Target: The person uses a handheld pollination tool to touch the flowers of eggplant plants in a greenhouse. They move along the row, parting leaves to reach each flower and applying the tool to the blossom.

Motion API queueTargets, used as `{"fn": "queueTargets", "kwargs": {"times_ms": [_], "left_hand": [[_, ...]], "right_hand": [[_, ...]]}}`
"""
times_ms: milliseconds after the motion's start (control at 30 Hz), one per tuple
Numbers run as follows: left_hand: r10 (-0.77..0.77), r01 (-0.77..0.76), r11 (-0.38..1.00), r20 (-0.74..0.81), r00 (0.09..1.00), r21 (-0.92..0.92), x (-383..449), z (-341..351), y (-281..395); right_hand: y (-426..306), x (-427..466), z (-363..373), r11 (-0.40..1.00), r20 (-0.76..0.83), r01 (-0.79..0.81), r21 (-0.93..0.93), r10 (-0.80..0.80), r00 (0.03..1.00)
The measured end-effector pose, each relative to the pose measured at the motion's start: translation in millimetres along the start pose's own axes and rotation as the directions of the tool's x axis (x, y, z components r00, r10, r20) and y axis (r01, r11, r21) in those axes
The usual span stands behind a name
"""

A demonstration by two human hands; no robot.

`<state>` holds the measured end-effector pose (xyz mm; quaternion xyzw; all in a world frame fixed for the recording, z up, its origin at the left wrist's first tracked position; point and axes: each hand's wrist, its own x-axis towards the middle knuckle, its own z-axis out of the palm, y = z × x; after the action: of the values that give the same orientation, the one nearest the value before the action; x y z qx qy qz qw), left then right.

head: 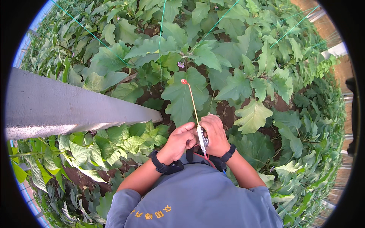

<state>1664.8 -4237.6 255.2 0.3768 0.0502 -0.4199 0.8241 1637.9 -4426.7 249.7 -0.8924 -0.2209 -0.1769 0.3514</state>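
In my right hand (214, 134) is a handheld wand tool with a white and metal handle (201, 140). A thin brass-coloured rod (194, 106) runs up and slightly left from it to a red nozzle-like tip (184, 81). That tip hangs over a broad eggplant leaf (185, 98), just below a small purple flower (180, 65); whether it touches the leaf cannot be told. My left hand (180, 139) is curled close against the handle's left side, its index finger directed at it. Whether it grips anything is hidden. A pink-red tube (209, 161) leaves the handle's lower end.
A pale concrete post (71, 105) slants in from the left, close to my left hand. Green strings (162, 28) run down among the eggplant plants (239, 82). Lighter-green leafy plants (91, 151) grow below the post. Black bands (229, 152) circle both wrists.
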Motion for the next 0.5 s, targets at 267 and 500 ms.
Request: {"fn": "queueTargets", "kwargs": {"times_ms": [267,500], "left_hand": [[-0.021,-0.002,0.979,-0.110,0.994,-0.206,64.4,71.0,-38.9],[-0.005,-0.020,0.990,-0.178,0.984,-0.137,92.7,98.1,-60.3]], "right_hand": [[100.4,-21.9,-60.8,0.969,0.094,0.022,0.247,-0.046,0.995],[154.8,-46.3,-65.4,0.901,0.099,-0.062,0.430,0.022,0.995]]}}
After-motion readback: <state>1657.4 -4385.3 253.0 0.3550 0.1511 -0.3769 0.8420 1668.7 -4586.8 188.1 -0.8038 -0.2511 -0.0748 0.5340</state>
